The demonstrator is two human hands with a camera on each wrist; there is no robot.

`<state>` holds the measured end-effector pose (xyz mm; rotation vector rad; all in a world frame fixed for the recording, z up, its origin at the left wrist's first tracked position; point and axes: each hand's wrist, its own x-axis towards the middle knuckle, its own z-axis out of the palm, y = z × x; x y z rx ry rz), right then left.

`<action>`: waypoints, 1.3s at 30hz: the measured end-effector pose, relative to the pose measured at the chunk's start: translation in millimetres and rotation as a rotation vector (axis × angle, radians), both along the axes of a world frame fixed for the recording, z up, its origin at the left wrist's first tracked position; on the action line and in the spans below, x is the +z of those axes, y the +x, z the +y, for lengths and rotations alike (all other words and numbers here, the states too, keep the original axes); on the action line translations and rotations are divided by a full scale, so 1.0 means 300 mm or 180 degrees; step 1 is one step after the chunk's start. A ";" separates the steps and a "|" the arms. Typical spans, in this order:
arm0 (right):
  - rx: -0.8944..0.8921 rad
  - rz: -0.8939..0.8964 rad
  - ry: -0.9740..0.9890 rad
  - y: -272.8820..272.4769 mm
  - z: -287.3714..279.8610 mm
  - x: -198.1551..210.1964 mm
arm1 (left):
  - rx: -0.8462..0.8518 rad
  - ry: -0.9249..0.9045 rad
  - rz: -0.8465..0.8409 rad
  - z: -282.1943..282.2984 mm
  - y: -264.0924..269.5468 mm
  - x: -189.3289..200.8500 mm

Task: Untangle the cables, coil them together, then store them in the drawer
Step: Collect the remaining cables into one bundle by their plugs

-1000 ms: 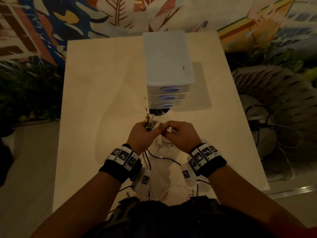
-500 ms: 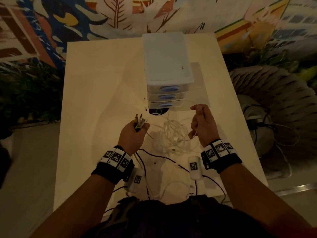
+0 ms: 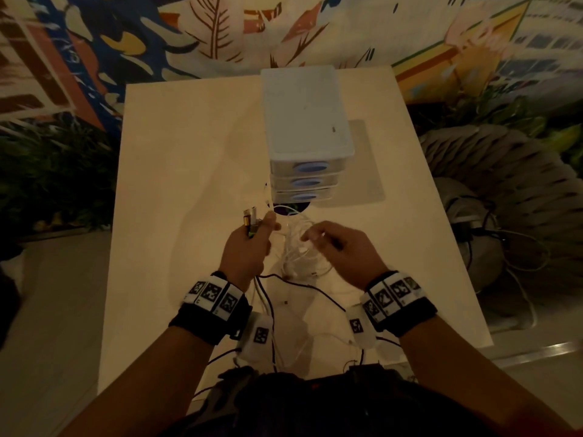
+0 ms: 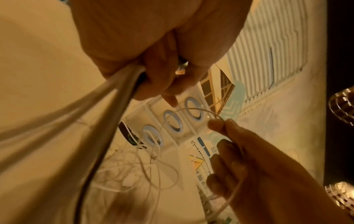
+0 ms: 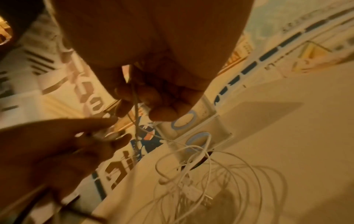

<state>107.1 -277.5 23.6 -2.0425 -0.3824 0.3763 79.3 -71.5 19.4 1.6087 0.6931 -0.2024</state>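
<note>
My left hand point(image 3: 252, 241) grips a bundle of cable plugs point(image 3: 250, 220), which stick up past its fingers; the cables point(image 4: 107, 97) trail back from its fist toward my body. My right hand point(image 3: 328, 244) pinches a thin white cable point(image 4: 191, 109) between thumb and fingers, just right of the left hand. Beneath both hands a loose tangle of white cables point(image 3: 299, 253) point(image 5: 210, 181) lies on the cream table point(image 3: 189, 171). The white three-drawer unit point(image 3: 304, 121) with blue oval handles stands just beyond, all drawers closed.
A dark round object point(image 3: 290, 211) lies on the table at the foot of the drawer unit. Black leads point(image 3: 315, 290) run across the near table toward my wrists. Off the table's right edge sit a grey ribbed seat point(image 3: 504, 184) and more cords point(image 3: 492, 234).
My right hand, which had swung out to the right, has come back in toward the left hand with the thin white cable. The left hand still holds the plugs.
</note>
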 end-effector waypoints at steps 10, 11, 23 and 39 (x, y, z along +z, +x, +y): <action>0.0941 0.0043 -0.0736 -0.110 0.042 -0.069 | -0.0164 0.0371 -0.0156 0.003 -0.010 -0.008; 0.0867 0.0146 -0.0678 -0.107 0.029 -0.078 | -0.0158 0.0421 -0.0135 0.008 -0.011 -0.014; -0.0318 0.0317 -0.1365 0.130 -0.040 -0.235 | -0.0471 0.0760 -0.0151 0.054 -0.020 -0.050; -0.0290 0.0676 -0.0919 0.162 -0.006 -0.260 | -0.0681 0.0700 0.0045 0.072 -0.011 -0.036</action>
